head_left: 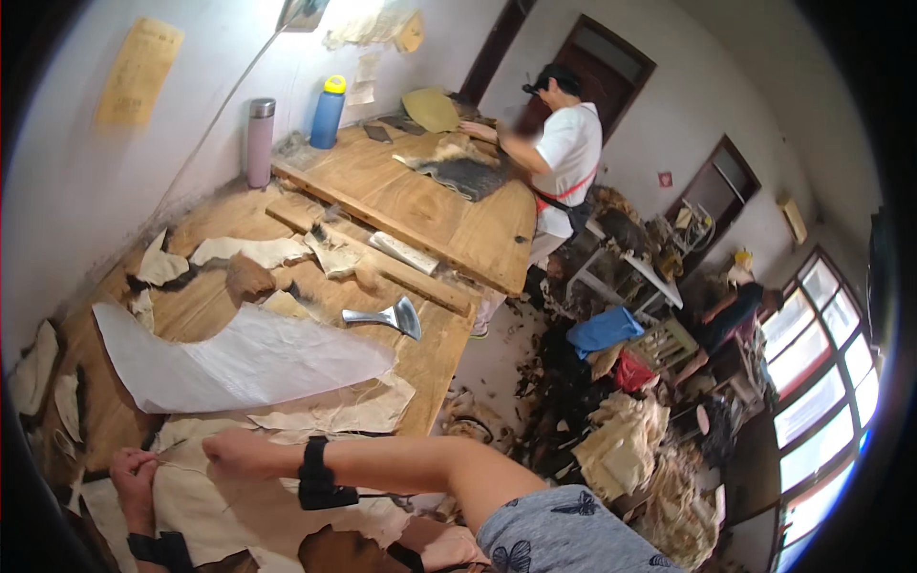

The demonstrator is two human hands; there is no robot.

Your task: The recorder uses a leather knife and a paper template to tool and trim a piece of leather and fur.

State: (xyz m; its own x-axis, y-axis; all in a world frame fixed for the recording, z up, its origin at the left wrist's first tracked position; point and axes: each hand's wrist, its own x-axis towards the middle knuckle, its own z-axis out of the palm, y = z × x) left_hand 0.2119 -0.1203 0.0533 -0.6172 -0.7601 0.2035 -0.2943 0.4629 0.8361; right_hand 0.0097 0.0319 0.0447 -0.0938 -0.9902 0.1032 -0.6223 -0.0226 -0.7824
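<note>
A cream-coloured hide [258, 501] with ragged edges and brown fur patches lies across the near end of the wooden table. Over its left part, my left hand [134, 475] is closed in a pinch. My right hand [229, 451] is curled into a fist just to the right, a short gap away. Between the two hands runs a thin pale strand [183, 466], and a small dark sliver shows above it. What exactly the fingers grip is too small to make out. Beyond my hands lies a white curved sheet [258, 358].
A metal scraper with a wide blade [387, 316], hide scraps [250, 250] and a wooden bar [368, 263] lie farther back. A pink flask [260, 143] and blue bottle [328, 115] stand by the wall. One person [570, 143] works at the far table, another [731, 320] sits near the window.
</note>
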